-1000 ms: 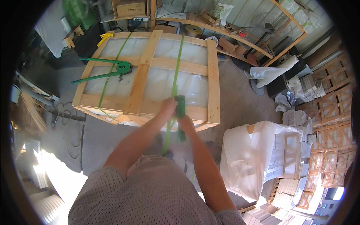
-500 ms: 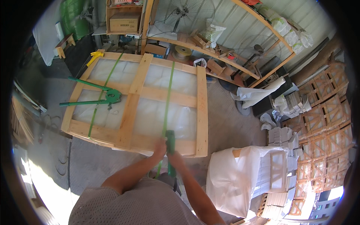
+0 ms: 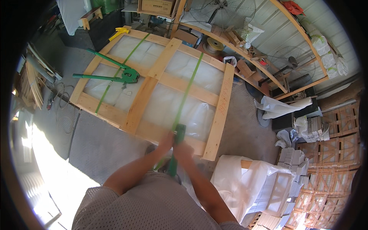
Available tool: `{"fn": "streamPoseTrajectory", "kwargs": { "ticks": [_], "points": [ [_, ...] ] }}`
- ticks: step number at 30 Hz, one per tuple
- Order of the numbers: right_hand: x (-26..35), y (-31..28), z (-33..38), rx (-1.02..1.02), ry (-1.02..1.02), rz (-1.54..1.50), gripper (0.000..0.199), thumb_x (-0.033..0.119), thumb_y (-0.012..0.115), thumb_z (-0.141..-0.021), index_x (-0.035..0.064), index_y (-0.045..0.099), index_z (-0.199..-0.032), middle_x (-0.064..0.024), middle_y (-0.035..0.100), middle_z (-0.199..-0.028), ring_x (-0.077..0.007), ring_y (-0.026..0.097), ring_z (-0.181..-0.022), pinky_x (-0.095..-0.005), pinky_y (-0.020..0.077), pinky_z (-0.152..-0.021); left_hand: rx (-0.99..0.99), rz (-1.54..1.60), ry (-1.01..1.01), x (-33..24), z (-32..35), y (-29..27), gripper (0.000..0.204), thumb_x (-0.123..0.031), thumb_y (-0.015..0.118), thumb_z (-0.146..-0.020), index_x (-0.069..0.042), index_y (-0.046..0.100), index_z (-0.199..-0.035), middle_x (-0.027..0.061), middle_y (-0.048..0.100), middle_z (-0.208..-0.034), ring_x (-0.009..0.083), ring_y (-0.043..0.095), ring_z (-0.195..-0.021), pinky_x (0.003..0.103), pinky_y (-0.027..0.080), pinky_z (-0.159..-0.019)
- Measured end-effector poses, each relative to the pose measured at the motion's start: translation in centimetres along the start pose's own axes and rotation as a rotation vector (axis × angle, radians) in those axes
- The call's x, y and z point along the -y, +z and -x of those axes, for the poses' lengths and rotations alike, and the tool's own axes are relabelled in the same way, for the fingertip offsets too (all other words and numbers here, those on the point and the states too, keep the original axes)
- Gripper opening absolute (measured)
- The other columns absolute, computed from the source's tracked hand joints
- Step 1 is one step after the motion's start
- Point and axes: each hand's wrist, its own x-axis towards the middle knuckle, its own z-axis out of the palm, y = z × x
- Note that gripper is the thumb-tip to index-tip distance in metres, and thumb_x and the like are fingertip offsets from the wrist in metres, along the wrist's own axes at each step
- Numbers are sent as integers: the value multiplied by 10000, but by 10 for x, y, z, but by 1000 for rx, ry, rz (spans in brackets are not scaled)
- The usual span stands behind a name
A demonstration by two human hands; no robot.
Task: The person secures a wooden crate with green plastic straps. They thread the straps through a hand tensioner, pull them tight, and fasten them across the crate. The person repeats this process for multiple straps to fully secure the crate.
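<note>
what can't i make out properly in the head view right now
Right hand: head view, fingers smeared by blur.
Green strapping tool: head view, middle covered by the right hand.
Left hand: head view, blur hides its exact grip.
Cardboard box: head view, top cut off by the upper edge.

Caged fan [image 3: 222,5], apparently stacked crates [image 3: 329,154]

The near tool [image 3: 180,129] is green, the left plier-like tool [image 3: 129,75] also. The right strap [image 3: 189,87] is lighter green. The crate [image 3: 143,103] is pale brown, the far-left hammer [image 3: 119,32] yellow. The near shirt [image 3: 157,203] is grey with small dots.
</note>
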Motion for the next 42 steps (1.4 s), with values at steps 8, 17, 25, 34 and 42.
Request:
{"fn": "streamPoseTrajectory", "kwargs": {
  "ticks": [8,17,25,34,42],
  "points": [
    [-15,-10,-26,159,-134,67,502,448,492,-916,-19,654,-1003,-210,697,-944,-393,663,-957,-479,513,-837,-169,-406,324,9,6,-16,315,-303,471,-949,-25,592,-862,167,600,-689,337,591,-635,440,460,-606],
    [-5,-22,-34,154,-123,28,521,435,504,-893,-49,661,-1007,-275,657,-1033,-420,630,-998,-500,484,-875,-200,-387,198,43,-3,-8,291,-186,435,-965,-99,559,-1213,246,619,-1033,451,583,-959,505,474,-772],
    [-24,1,-64,127,-335,191,343,309,461,-909,41,673,-940,-281,641,-889,-442,631,-874,-520,491,-789,-219,-398,-99,18,2,-4,374,-226,442,-964,-249,509,-1331,238,649,-1025,452,611,-950,527,482,-805],
    [-15,-18,-57,258,-171,79,496,400,504,-911,-72,650,-962,-305,637,-1028,-445,609,-1014,-505,482,-862,-151,-451,8,-7,21,-10,435,-225,442,-959,-255,427,-1393,217,669,-975,460,628,-882,551,493,-782],
    [-3,-31,-38,75,-302,10,482,381,517,-859,-76,660,-799,-271,647,-748,-416,656,-791,-469,496,-762,-69,-439,-4,-13,40,-26,449,-207,452,-947,-197,415,-1395,266,660,-877,448,641,-821,549,499,-752]
  ]
}}
